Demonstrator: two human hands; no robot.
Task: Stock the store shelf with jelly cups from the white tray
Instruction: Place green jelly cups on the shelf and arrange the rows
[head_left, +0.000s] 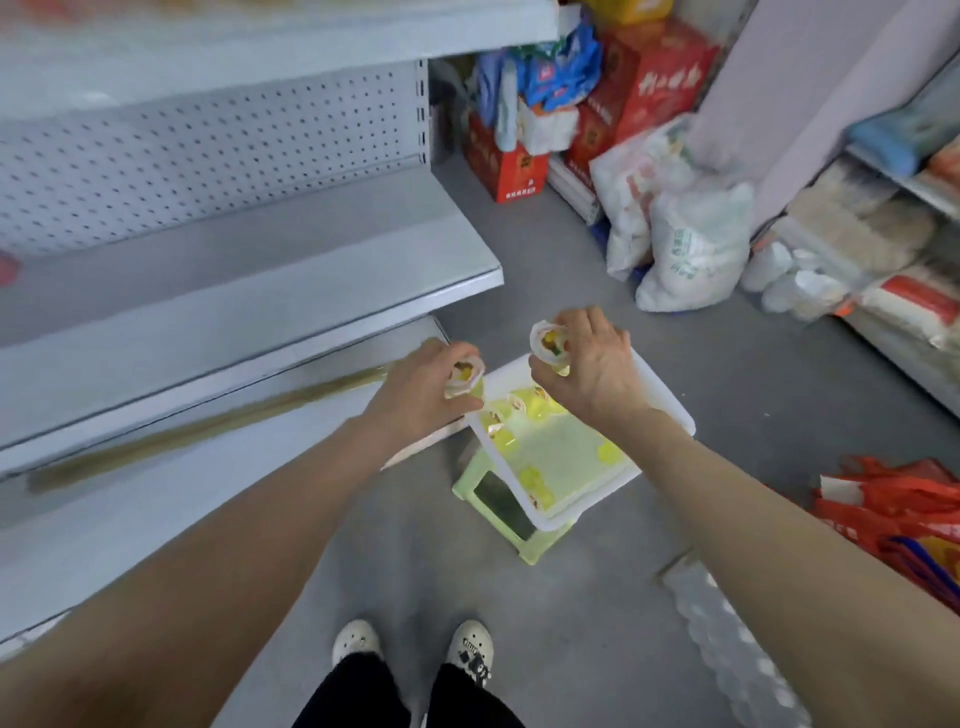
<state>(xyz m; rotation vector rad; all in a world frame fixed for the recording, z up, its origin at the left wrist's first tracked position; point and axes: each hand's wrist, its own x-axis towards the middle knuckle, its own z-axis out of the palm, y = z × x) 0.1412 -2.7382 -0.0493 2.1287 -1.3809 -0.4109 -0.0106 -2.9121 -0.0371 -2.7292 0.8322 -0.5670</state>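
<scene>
Jelly cups (514, 402) lie in the white tray (670, 410), clustered at its eleven o'clock end. At least four show there, but blur prevents a firm count. The tray rests on one pale green stool (488, 499) on the grey floor, just beside the store shelf (260, 270), which fills the view from eight to twelve o'clock. Two of the shelf's boards are seen bare.

The left hand (415, 387) has its fingers curled round one cup, the left cup (464, 375), at the tray's ten o'clock corner. The right hand (592, 364) grips one cup, the right cup (548, 343), over the tray's twelve o'clock end. That makes two cups held, one per hand, both tilted with the lids facing up towards the camera.

Red cartons (506, 169), at least three, stand at twelve o'clock. Two white sacks (696, 249) are at one o'clock and orange bags (893, 512) at four o'clock. Two white shoes (470, 652) are at six o'clock.
</scene>
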